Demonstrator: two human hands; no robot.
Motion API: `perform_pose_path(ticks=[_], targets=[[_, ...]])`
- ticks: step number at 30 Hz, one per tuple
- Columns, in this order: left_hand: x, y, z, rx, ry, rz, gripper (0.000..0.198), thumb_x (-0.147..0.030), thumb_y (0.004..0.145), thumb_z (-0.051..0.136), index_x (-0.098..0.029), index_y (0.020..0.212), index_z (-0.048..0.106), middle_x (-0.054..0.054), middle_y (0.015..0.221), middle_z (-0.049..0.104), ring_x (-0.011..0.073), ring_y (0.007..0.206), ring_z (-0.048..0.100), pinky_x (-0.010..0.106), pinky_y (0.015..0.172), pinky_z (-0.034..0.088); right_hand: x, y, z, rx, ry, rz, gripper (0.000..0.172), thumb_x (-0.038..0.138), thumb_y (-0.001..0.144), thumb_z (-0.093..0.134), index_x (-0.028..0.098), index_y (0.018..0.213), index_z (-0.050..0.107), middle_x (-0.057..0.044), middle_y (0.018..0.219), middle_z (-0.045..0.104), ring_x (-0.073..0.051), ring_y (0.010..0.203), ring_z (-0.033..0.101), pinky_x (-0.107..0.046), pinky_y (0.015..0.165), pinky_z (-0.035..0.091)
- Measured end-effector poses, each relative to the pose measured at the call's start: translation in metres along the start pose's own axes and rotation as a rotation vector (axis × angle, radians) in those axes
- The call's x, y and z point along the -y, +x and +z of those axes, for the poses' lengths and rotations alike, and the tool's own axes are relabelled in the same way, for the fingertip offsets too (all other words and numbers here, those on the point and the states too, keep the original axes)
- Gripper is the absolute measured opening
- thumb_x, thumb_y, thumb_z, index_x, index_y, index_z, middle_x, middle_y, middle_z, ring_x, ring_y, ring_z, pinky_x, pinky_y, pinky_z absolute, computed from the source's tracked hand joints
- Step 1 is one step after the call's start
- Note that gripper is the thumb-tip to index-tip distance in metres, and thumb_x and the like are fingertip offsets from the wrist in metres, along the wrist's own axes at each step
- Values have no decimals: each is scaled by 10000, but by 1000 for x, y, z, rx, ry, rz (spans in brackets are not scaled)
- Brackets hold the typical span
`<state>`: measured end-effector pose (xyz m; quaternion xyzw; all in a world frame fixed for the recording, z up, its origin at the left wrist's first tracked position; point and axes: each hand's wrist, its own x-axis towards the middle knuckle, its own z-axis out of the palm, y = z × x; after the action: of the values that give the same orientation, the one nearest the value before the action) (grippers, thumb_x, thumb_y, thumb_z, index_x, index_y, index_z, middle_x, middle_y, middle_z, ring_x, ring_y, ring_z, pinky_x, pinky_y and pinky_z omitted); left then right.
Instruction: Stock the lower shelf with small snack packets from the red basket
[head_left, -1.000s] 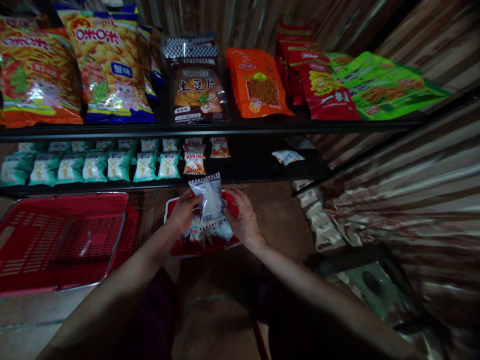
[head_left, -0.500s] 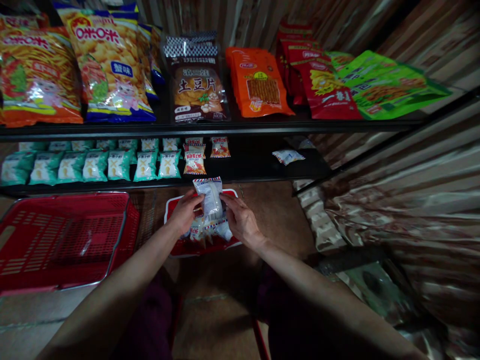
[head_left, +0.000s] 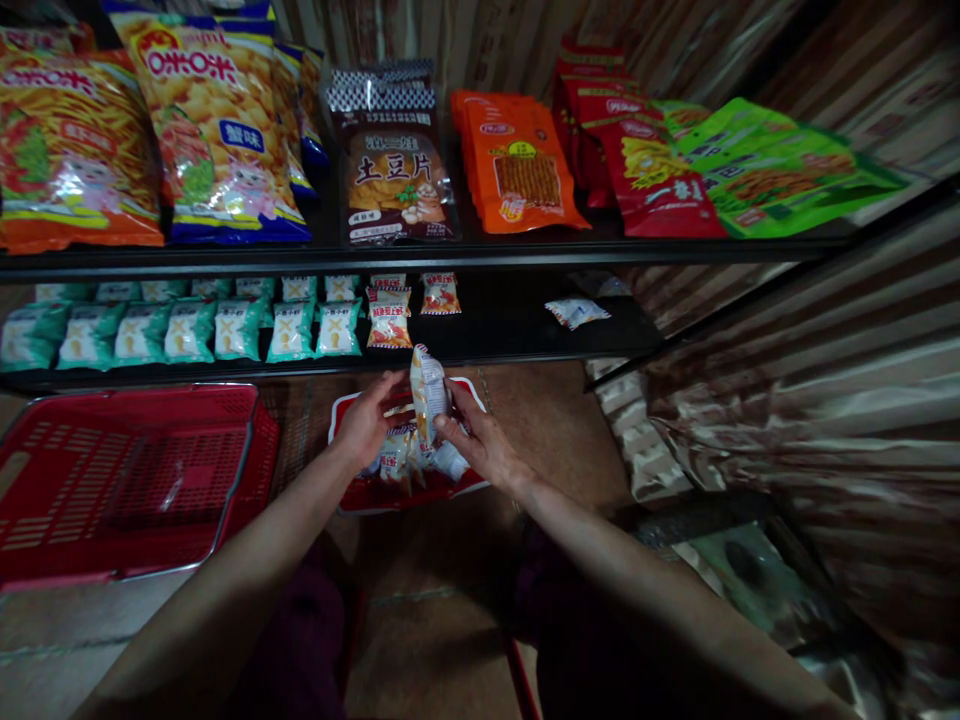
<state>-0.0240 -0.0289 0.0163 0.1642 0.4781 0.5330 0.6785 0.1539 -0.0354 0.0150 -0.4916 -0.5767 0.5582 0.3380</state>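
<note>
My right hand (head_left: 482, 440) pinches a small white snack packet (head_left: 428, 392) and holds it upright, edge-on, over a red tray (head_left: 358, 493) on the floor. My left hand (head_left: 369, 422) is just left of the packet, its fingers curled toward it and apart from it. Several more small packets (head_left: 401, 458) lie in the tray under both hands.
A big red basket (head_left: 127, 480) stands at the left on the floor. The lower shelf (head_left: 510, 345) holds rows of small green packets (head_left: 187, 330), orange ones (head_left: 388, 322) and a lone white packet (head_left: 576, 312). Large snack bags (head_left: 217, 130) fill the upper shelf.
The white packet has turned from face-on to edge-on. My right hand has taken hold of it at its lower edge, and my left hand has loosened off it.
</note>
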Motion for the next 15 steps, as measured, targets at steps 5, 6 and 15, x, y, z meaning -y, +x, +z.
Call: perform_pose_path(ticks=[5,6,15], targets=[[1,-1,0,75,52,54,374,-454,780,630,-155,984,722,114,1025,699,228,939,639,336,785,498,-13,6,4,9,157,14,721,429,685,752,265,1326,465,-72,1285,590,-235,1182,546,-389,1007,420],[1,-2,0,90,61,65,383,-466,775,634,-159,988,723,114,1036,699,239,968,635,346,804,494,-14,7,5,6,190,19,714,421,682,756,263,1314,465,-72,1286,588,-229,1178,549,-383,1000,428],[6,-10,-1,207,173,94,369,-490,815,594,-188,964,746,102,1195,661,277,1128,582,383,926,460,-5,7,11,-66,407,152,645,269,616,779,251,1204,514,-38,1095,669,-204,937,651,-344,826,528]])
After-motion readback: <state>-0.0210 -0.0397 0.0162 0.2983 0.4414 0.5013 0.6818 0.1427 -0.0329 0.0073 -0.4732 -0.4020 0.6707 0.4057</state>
